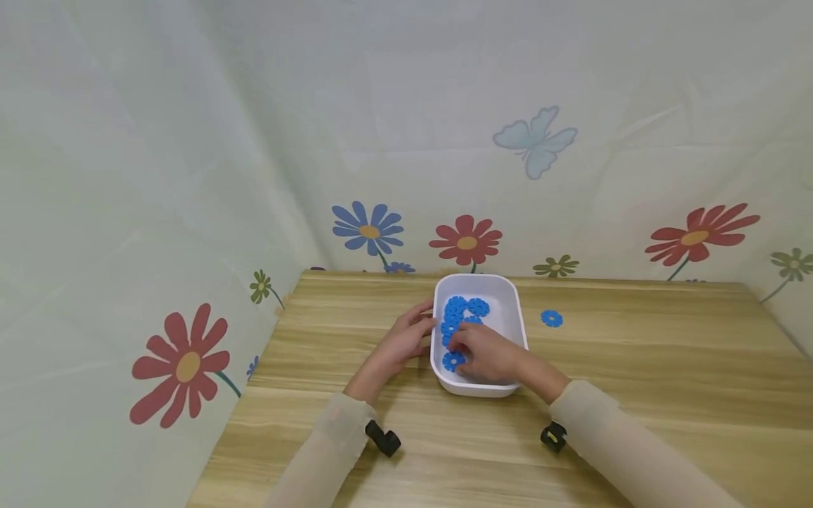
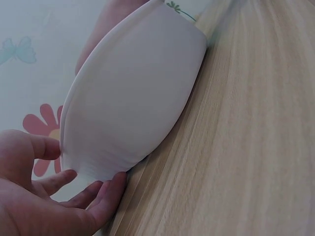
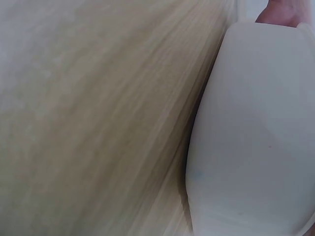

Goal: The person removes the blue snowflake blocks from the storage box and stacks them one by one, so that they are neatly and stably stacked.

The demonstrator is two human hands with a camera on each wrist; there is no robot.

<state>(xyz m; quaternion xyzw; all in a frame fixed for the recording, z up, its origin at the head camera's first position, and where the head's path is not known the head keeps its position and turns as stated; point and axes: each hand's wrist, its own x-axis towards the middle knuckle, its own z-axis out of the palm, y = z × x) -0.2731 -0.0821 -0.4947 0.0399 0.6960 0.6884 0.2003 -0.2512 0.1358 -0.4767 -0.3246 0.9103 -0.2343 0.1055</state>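
A white rectangular tub (image 1: 478,389) holds several blue notched discs (image 1: 454,361), most of them along its left side. My left hand (image 1: 406,339) lies against the tub's outer left wall. In the left wrist view its fingers (image 2: 114,194) are spread, loosely bent, with the tips at the wall and rim. My right hand (image 1: 485,351) reaches over the tub's near right rim, its fingers pointing down among the discs. Those fingertips are partly hidden, and I cannot tell whether they pinch a disc. The right wrist view shows mostly the tub's outer wall (image 3: 251,132).
One blue notched disc (image 1: 551,318) lies on the wood-grain table (image 1: 648,367), right of the tub. Behind the table hangs a pale curtain (image 1: 432,141) printed with flowers and a butterfly. Dark devices (image 1: 384,439) are strapped at both sleeved wrists.
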